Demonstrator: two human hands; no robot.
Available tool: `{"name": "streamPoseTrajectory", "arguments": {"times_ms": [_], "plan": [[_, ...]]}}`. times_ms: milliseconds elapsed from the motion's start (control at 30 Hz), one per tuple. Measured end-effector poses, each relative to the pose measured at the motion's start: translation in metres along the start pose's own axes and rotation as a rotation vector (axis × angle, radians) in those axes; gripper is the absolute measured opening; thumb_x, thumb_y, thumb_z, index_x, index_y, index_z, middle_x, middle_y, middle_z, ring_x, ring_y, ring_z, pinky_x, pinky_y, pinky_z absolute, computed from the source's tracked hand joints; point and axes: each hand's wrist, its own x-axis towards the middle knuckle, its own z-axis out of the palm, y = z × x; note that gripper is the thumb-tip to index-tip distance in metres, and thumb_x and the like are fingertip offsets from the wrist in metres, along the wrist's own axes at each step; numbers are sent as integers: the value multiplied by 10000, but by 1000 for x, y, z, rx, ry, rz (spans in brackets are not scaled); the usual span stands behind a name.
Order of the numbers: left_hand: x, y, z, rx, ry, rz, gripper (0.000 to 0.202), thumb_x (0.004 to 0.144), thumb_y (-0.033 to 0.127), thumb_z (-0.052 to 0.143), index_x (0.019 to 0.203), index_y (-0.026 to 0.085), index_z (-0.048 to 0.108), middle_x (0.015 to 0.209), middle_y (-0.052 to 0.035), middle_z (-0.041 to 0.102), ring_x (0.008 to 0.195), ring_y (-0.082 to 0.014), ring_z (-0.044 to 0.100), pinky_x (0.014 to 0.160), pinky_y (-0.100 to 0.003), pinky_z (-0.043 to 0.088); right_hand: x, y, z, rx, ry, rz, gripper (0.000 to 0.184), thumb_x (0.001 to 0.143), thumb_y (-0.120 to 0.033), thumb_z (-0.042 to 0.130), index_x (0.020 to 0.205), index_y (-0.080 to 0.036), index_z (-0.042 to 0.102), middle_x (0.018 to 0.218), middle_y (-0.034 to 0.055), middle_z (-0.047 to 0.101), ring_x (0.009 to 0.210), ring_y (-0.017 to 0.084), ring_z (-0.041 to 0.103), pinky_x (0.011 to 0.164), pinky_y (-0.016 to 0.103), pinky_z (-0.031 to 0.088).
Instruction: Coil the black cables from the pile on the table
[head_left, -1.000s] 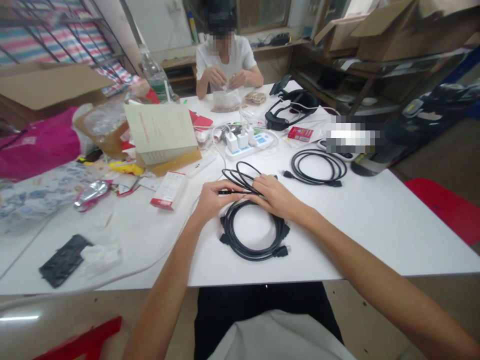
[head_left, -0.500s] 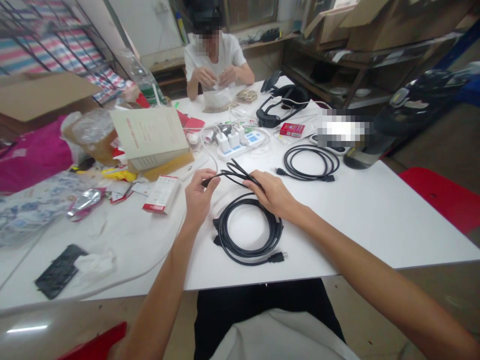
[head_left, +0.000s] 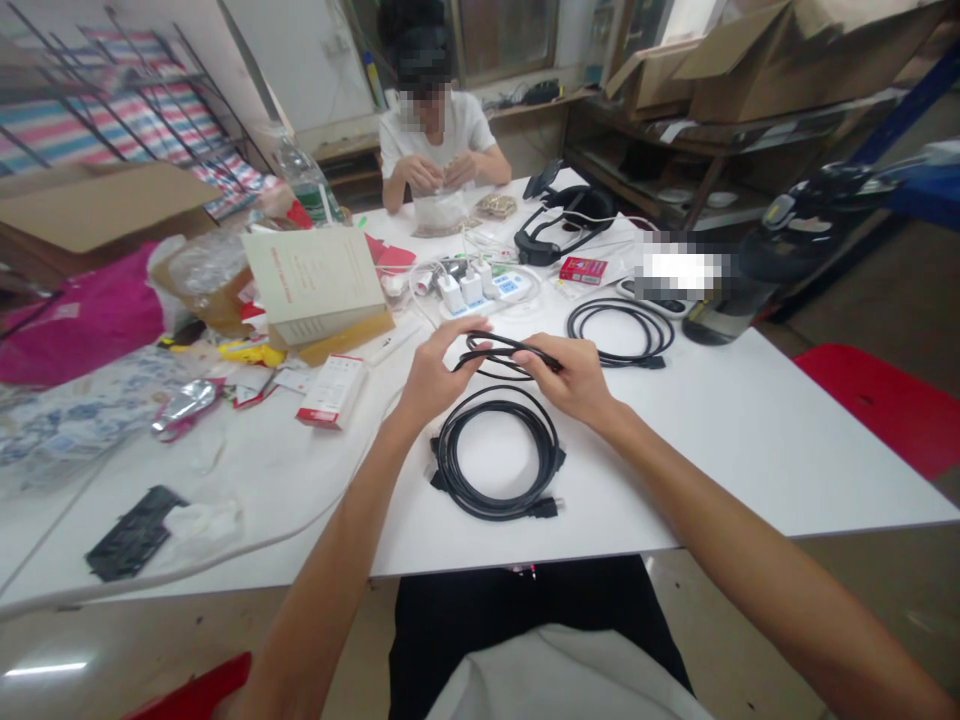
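The left hand (head_left: 433, 378) and right hand (head_left: 568, 378) each close on a black cable (head_left: 510, 347), lifting its loops between them so they stay clear of the black coil (head_left: 450, 465) lying just below on the white counter (head_left: 645, 480). A second cable coil (head_left: 615, 305) lies flat beyond the black coil, its loops undisturbed.

**Figure:** Person's 2 arms, seen from head height. The left forearm (head_left: 330, 570) and right forearm (head_left: 720, 500) rise from the lower corners of the view and cross the near edge of the tabletop (head_left: 750, 470). The left hand (head_left: 439, 382) and right hand (head_left: 570, 378) meet near the tabletop's middle, backs upward, fingers curled and closed in a grip, wrists slightly bent, the 2 hands just apart.
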Motion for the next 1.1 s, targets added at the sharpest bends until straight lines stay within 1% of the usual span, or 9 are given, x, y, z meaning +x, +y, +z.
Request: {"name": "streamPoseTrajectory", "arguments": {"times_ms": [100, 200, 367, 600, 767, 833, 900, 1000, 1100], "plan": [[16, -9, 15, -182, -56, -127, 185, 974, 363, 729, 1019, 199, 802, 825, -32, 777, 808, -202, 762, 874, -345, 603, 1, 5, 1, 43, 84, 68, 527, 1027, -669, 594, 887, -176, 715, 701, 6, 617, 604, 87, 447, 612, 259, 343], [22, -26, 30, -338, 25, -226, 271, 965, 452, 736, 941, 187, 786, 596, 33, 634, 585, -151, 665, 744, -320, 608, 2, 16, 5, 70, 130, 212, 588, 971, -762, 615, 933, -183, 703, 700, -2, 596, 624, 97, 444, 622, 260, 353], [12, -53, 33, -398, 96, -335, 405, 948, 579, 763, 984, 176, 789, 597, 31, 628, 608, -140, 656, 759, -305, 602, -1, 34, 14, 205, -35, 390, 689, 1011, -827, 451, 915, -176, 657, 641, -12, 574, 605, 95, 487, 644, 255, 375], [-2, -64, 28, -364, -31, -443, 518, 931, 677, 756, 916, 159, 753, 668, -5, 647, 724, -165, 713, 770, -296, 575, -6, 40, 21, 268, -139, 471, 710, 1010, -830, 444, 819, -168, 616, 657, -3, 573, 634, 96, 504, 661, 256, 390], [-2, -58, 34, -420, 59, -412, 499, 983, 676, 669, 845, 197, 666, 516, 85, 432, 478, -108, 477, 686, -320, 589, -4, 41, 18, 331, -161, 441, 641, 1000, -780, 542, 822, -168, 610, 651, -8, 584, 634, 98, 542, 687, 254, 439], [-2, -53, 32, -375, 95, -373, 383, 1016, 555, 646, 856, 207, 657, 509, 93, 414, 446, -100, 400, 601, -293, 540, -2, 37, 17, 389, -178, 456, 621, 950, -784, 625, 849, -173, 597, 634, -21, 574, 601, 97, 542, 644, 250, 435], [0, -44, 26, -227, 82, -286, 208, 1012, 369, 624, 891, 208, 677, 541, 74, 482, 483, -109, 464, 576, -267, 476, -1, 30, 14, 421, -216, 469, 640, 905, -806, 669, 843, -174, 585, 602, -34, 530, 558, 87, 495, 580, 242, 383], [1, -22, 17, -5, 32, -104, 112, 954, 200, 609, 877, 203, 690, 628, 48, 596, 580, -111, 546, 604, -255, 423, -2, 16, 9, 389, -245, 380, 743, 943, -870, 529, 704, -167, 539, 568, -24, 451, 543, 67, 400, 550, 247, 296], [-1, 3, 8, 101, 48, 39, 357, 979, 271, 671, 654, 195, 545, 559, 61, 477, 539, -87, 425, 565, -260, 339, -5, 4, 4, 327, -230, 140, 816, 1018, -866, 312, 594, -178, 426, 531, -16, 372, 512, 56, 312, 534, 269, 229]]}}
